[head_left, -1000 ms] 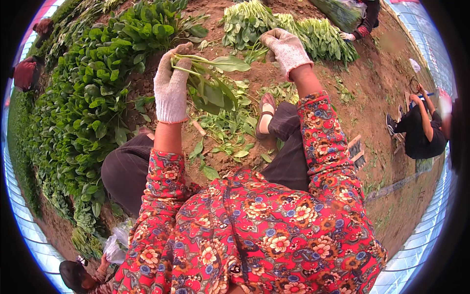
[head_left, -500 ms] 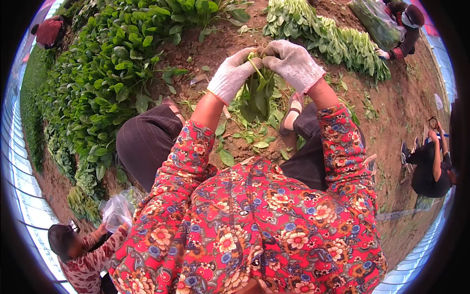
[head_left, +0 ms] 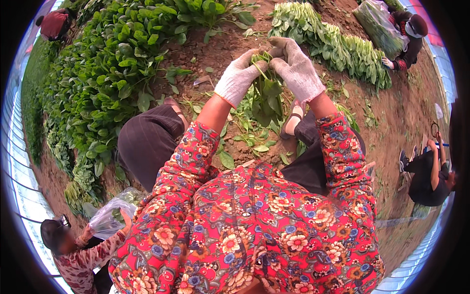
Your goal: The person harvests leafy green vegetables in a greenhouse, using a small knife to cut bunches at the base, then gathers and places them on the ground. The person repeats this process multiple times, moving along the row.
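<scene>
My left hand point(head_left: 238, 77) and my right hand point(head_left: 296, 71), both in white knit gloves, meet around the stems of a bunch of green leafy plants point(head_left: 267, 98). The leaves hang down between the two hands, above bare brown soil. My sleeves are red with a flower pattern, and my dark trouser knees and one sandalled foot point(head_left: 293, 121) show below the bunch.
A bed of growing green plants point(head_left: 103, 78) fills the left. A row of cut greens point(head_left: 333, 44) lies on the soil at upper right. Loose leaves point(head_left: 249, 139) litter the ground. Other people crouch at lower left with a plastic bag point(head_left: 105, 218), upper right, right and upper left.
My right hand came back from the soil and joined my left hand on the bunch. The leaves now hang downward between both hands, and the view has tilted.
</scene>
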{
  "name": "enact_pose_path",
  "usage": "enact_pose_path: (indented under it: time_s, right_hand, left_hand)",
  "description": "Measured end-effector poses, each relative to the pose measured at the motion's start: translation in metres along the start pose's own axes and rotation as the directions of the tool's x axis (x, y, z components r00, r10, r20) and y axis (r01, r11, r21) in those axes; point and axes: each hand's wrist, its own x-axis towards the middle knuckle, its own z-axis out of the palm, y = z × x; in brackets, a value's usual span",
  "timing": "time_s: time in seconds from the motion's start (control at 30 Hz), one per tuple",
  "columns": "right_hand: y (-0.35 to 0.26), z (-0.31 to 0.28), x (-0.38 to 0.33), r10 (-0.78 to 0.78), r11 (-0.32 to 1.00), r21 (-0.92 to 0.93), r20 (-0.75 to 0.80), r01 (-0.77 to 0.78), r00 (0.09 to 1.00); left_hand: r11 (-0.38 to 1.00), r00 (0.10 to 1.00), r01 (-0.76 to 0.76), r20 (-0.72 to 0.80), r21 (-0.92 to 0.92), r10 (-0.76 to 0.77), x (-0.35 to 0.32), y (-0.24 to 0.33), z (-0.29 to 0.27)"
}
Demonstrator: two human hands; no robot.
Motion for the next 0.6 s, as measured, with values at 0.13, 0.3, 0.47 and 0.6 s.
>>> enact_pose_path:
  time_s: [0.13,0.3,0.47,0.6]
  right_hand:
    - [-0.006,0.005,-0.002,-0.072,0.996,-0.050,0.019,0.073,0.997]
    - [-0.007,0.006,0.001,-0.118,0.968,-0.216,0.040,0.124,0.992]
    - [0.006,0.019,0.003,-0.005,0.990,-0.139,-0.065,-0.004,0.998]
    - [0.014,0.034,0.004,0.152,0.988,0.007,0.041,-0.153,0.987]
  left_hand:
    - [0.990,0.996,-0.024,-0.084,0.142,0.036,0.001,-0.003,0.002]
    - [0.982,0.984,-0.061,-0.153,0.180,0.090,0.002,-0.004,0.003]
    - [0.991,0.968,-0.130,-0.216,0.018,0.131,0.002,-0.007,0.000]
    - [0.996,0.970,-0.079,-0.227,0.050,0.089,0.003,-0.007,-0.007]
